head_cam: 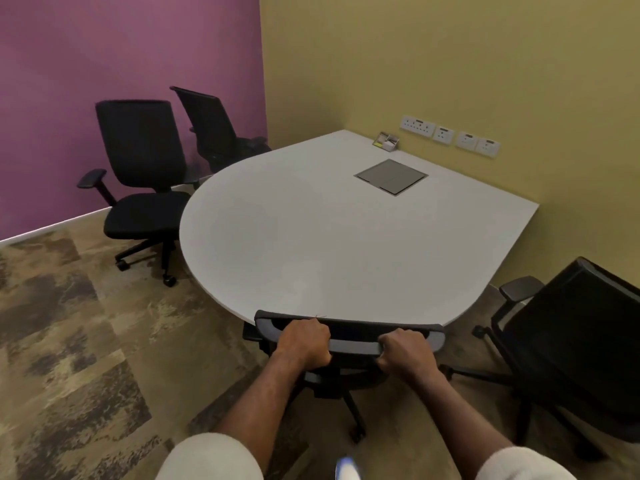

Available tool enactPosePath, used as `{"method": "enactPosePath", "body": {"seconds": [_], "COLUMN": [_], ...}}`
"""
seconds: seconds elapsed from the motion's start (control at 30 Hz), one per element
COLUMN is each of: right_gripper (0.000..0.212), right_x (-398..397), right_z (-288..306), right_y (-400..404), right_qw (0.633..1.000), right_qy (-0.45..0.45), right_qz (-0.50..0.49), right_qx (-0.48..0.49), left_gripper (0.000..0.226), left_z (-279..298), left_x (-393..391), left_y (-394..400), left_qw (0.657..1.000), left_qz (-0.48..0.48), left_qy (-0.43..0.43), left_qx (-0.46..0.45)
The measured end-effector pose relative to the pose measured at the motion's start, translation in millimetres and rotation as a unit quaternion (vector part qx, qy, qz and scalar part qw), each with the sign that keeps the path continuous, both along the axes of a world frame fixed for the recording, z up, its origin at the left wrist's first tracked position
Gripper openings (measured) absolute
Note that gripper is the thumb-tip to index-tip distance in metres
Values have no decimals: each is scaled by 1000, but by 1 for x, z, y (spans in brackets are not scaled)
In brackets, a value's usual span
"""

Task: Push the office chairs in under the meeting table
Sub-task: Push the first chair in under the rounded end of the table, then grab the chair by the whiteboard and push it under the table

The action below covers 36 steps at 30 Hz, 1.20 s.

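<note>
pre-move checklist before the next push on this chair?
1. Left hand wrapped on the near chair backrest top: ok.
2. Right hand wrapped on it too: ok.
3. Backrest at the table edge, seat already under: ok.
4. Armrests clear of the tabletop: cannot tell.
5. Right chair clear of the near chair's base: cannot tell.
6. Left chairs pushed in: not ok.

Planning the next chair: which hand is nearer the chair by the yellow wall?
Right. The right hand grips the near chair's backrest on the side toward that chair; the left hand grips farther away.
</note>
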State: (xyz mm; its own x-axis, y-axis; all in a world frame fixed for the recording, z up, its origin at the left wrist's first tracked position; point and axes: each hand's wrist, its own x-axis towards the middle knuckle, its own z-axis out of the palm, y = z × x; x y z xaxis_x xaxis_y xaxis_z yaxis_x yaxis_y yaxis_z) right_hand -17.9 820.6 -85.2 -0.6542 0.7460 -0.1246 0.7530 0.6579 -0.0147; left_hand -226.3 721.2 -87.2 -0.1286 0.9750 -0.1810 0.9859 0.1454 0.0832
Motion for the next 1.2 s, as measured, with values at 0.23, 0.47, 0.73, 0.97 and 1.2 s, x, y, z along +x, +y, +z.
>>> {"method": "enactPosePath", "body": {"seconds": [0.23, 0.47, 0.73, 0.97, 1.2], "right_gripper": [22, 45, 70, 88, 90], "right_x": [8, 73, 258, 439, 558], "right_z": [-6, 12, 91, 137, 171], "right_y": [5, 3, 21, -21, -57], "right_qw": [997, 971, 949, 889, 858], "right_qy": [32, 208, 215, 181, 145], "right_qz": [68, 115, -84, -293, -357], "right_qx": [-3, 13, 214, 303, 341], "left_gripper": [23, 51, 64, 90, 89], "left_z": [-11, 18, 100, 138, 165], "left_x": [-3, 60, 264, 419, 543], "left_y": [0, 26, 97, 116, 122], "left_qw": [998, 968, 901, 881, 857], "left_qz": [-45, -159, -281, -338, -405], "left_qy": [-23, -72, -76, -21, -7], "left_qx": [42, 182, 321, 330, 320]}}
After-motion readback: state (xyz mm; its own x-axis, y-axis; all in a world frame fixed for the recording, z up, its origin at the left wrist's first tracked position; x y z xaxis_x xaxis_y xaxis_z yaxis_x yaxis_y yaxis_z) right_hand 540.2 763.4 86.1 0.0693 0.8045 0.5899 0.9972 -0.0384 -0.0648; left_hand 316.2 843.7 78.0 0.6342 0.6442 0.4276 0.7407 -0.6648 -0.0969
